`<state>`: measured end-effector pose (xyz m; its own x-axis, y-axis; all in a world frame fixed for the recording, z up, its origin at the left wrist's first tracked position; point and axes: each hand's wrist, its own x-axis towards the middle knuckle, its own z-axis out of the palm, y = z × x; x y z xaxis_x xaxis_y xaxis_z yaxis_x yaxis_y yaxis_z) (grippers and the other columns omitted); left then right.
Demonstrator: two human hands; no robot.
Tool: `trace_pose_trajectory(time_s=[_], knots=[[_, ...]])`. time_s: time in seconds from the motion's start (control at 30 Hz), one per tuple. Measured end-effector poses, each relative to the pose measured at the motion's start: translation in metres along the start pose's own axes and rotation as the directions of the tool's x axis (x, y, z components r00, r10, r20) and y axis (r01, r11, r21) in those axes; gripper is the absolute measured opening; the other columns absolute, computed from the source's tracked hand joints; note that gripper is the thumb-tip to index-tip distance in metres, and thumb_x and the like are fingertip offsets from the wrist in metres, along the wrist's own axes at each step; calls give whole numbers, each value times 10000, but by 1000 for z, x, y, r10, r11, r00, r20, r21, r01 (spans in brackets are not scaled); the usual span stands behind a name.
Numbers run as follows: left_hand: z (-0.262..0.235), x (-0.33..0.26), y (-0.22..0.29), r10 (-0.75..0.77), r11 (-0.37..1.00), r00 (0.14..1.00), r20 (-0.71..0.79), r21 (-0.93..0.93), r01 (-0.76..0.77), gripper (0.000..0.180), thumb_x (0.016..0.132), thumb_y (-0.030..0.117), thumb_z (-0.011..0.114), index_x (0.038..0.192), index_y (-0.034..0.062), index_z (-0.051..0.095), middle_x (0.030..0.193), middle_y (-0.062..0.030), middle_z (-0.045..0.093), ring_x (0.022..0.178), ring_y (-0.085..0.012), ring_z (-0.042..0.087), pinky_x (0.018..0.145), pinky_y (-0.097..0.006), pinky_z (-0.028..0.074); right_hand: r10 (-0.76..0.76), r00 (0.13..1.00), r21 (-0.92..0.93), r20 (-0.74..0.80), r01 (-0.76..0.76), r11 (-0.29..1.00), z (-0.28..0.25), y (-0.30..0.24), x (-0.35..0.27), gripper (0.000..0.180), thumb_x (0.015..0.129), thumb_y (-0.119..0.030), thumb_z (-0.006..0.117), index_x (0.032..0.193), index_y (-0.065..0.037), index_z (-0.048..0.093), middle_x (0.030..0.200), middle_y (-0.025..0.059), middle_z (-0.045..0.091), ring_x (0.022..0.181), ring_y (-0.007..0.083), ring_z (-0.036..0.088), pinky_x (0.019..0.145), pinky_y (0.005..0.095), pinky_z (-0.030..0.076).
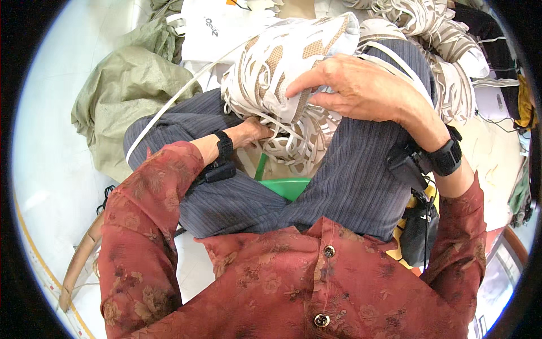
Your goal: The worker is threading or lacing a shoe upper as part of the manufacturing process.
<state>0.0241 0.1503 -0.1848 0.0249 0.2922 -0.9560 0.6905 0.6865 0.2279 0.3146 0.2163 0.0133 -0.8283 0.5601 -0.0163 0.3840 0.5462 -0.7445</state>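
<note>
The pale floor (51,169) carries a crumpled olive-green woven sack (121,93) at the left. Beside the sack, toward the top, lies a white bag (217,34). A heap of cut-out beige shoe uppers (446,51) lies at the upper right. A green stool (288,186) stands on the floor under the seated person.

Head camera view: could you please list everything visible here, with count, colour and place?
Cut-out sheet bundle: one, white and tan, on the lap under both hands.
Loose strip: one, white, trailing left from the bundle.
Sack: one, olive green, on the floor at left.
Similar cut-out pieces: a pile, white, upper right.
Seat: one, green, showing between the knees.
Wrist bands: two, black, one on each wrist.
Left hand: low, under the bundle, fingers hidden.
Right hand: on top, pressing the bundle.
</note>
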Motion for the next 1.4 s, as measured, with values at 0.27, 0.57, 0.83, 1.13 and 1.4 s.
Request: trace_pose_trajectory(time_s=[0.27, 0.57, 0.83, 1.13, 1.4], knots=[[3, -25, 23, 129, 991, 990, -51, 44, -127, 494, 854, 337, 704, 1248, 48, 630, 1159, -133, 653, 1008, -257, 634, 747, -421, 539, -13, 992, 2, -126, 13, 1000, 10, 7, -3, 340, 802, -62, 598, 1120, -46, 718, 955, 211, 711, 972, 385, 676, 884, 434, 526], [-3, -41, 38, 240, 943, 962, -127, -205, -262, 470, 863, 380, 680, 1148, 6, 688, 1077, -108, 705, 961, -215, 656, 821, -385, 536, 196, 971, 376, -138, -132, 917, -6, 11, -8, 302, 926, -147, 642, 1205, -45, 698, 1062, 35, 722, 918, 116, 618, 819, 293, 505], [-47, -35, 41, 255, 898, 951, -178, -320, -301, 511, 838, 345, 673, 1238, 30, 640, 1178, -109, 691, 1031, -251, 646, 864, -462, 506, 310, 927, 598, -211, -128, 791, -14, 8, -3, 346, 956, -277, 652, 1235, -75, 689, 1120, -2, 688, 934, 80, 599, 815, 255, 491], [-114, -101, 76, 390, 855, 908, -155, -306, -420, 166, 798, 279, 664, 897, 146, 674, 880, -3, 671, 823, -161, 603, 788, -399, 479, 352, 885, 825, -305, 60, 563, -33, -2, -11, 468, 938, -145, 663, 1372, 2, 567, 1282, 94, 644, 1152, 160, 606, 871, 295, 488], [-120, -177, 103, 470, 808, 861, -196, -296, -509, 341, 953, 363, 574, 1148, 106, 686, 1115, -48, 716, 1021, -201, 665, 918, -477, 501, 235, 887, 856, -397, 266, 443, -32, -2, -17, 432, 950, -138, 656, 1355, -8, 578, 1274, 92, 646, 1132, 176, 623, 872, 301, 494]])
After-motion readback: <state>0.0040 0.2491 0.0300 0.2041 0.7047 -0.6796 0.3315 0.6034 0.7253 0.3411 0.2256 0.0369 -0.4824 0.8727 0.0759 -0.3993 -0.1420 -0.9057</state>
